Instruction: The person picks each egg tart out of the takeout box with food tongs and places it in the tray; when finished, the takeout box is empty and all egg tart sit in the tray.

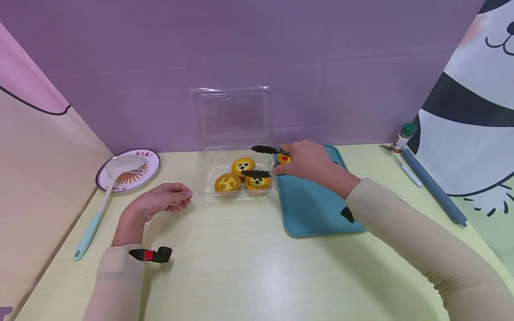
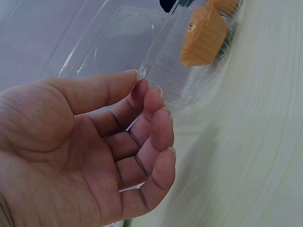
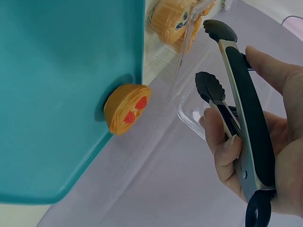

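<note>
My right hand (image 1: 307, 161) grips black-tipped metal tongs (image 3: 251, 123), whose tips are spread apart with nothing between them. In the head view the tips overlap the right side of a clear plastic box (image 1: 209, 167) with its lid (image 1: 234, 113) standing up behind. Inside the box are a tart with a wedge pattern (image 1: 227, 183) and two blueberry-dotted tarts, one farther back (image 1: 242, 166) and one at front right (image 1: 258, 183). A tart with red pieces (image 3: 127, 109) sits on the blue tray (image 1: 321, 209). My left hand (image 1: 162, 198), fingers loosely bent, hovers left of the box, holding nothing.
At the left, a white slotted skimmer (image 1: 94, 223) with a mint handle lies across a patterned plate (image 1: 150, 171). On the right are a green-capped jar (image 1: 403, 137), a small knife (image 1: 409, 174) and a long grey-blue bar (image 1: 433, 187). A purple backdrop (image 1: 341, 67) rises behind.
</note>
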`<state>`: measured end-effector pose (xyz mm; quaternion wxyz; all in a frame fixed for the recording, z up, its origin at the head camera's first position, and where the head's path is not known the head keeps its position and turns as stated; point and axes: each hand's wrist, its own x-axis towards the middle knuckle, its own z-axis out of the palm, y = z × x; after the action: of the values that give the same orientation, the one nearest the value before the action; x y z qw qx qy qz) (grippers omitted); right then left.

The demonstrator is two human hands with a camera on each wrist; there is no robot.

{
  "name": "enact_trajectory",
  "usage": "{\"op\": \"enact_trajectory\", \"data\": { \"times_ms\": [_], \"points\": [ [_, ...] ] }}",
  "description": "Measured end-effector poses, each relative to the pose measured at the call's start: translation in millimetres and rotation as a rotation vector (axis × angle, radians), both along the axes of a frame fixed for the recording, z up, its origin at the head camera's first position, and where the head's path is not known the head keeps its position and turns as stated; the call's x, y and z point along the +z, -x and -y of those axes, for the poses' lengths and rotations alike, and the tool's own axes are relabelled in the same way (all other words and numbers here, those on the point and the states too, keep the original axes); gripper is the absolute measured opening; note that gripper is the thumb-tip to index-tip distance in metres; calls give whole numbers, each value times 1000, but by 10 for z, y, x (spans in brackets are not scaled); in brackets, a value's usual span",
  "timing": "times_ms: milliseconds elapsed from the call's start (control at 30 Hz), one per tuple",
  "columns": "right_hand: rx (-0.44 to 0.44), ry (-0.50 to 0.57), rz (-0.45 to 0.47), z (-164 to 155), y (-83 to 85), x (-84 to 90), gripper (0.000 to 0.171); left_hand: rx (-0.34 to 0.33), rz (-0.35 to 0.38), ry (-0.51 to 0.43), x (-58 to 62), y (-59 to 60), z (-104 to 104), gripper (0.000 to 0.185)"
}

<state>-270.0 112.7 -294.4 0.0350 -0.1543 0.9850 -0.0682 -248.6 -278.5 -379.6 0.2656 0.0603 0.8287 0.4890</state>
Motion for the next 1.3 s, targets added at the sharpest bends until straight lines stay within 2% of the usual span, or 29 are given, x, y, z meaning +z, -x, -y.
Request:
{"op": "enact_trajectory", "data": {
  "times_ms": [467, 833, 1300],
  "points": [
    [22, -62, 18, 151, 76, -44, 87, -1, -12, -6, -7, -9, -7, 34],
    [-27, -65, 72, 222, 124, -48, 86, 3, -6, -5, -3, -12, -14, 34],
    [-17, -61, 64, 292, 147, -52, 73, 4, -6, -3, -1, -14, -6, 35]
  ]
}}
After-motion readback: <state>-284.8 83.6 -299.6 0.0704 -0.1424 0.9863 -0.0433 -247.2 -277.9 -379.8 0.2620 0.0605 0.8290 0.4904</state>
